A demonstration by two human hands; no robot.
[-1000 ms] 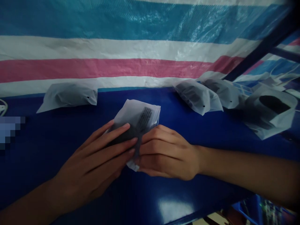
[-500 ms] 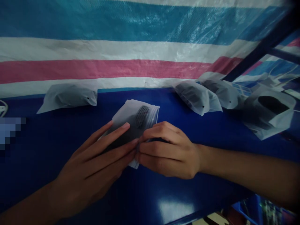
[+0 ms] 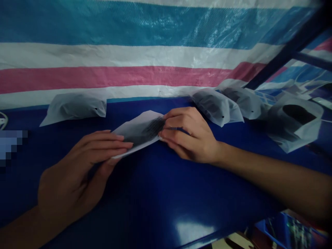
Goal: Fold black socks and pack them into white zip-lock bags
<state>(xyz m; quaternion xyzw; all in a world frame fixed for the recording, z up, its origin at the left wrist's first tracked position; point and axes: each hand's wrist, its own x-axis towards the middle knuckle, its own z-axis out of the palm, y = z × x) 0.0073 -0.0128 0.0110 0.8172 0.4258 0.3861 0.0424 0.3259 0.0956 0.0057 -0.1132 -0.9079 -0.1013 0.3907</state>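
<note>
A frosted plastic zip bag (image 3: 142, 129) with something dark inside and dark printing near one end is held between my two hands over the blue table (image 3: 155, 193). My left hand (image 3: 88, 166) grips its left end, with the fingers on top and the thumb below. At the other end, my right hand (image 3: 190, 135) pinches the bag's edge between thumb and fingers, covering the seal. What the dark content is cannot be made out.
Behind stands another filled frosted bag (image 3: 77, 105) at left. Toward the right lie a filled bag (image 3: 218, 105), a second one (image 3: 245, 102) and an open-mouthed bag (image 3: 295, 121). A striped tarp (image 3: 155, 76) hangs along the back. A blue bin (image 3: 276, 228) sits below the table edge.
My right hand has slid up and away along the bag's sealed edge. My left hand has shifted left to the bag's other end, and the bag has tilted flatter.
</note>
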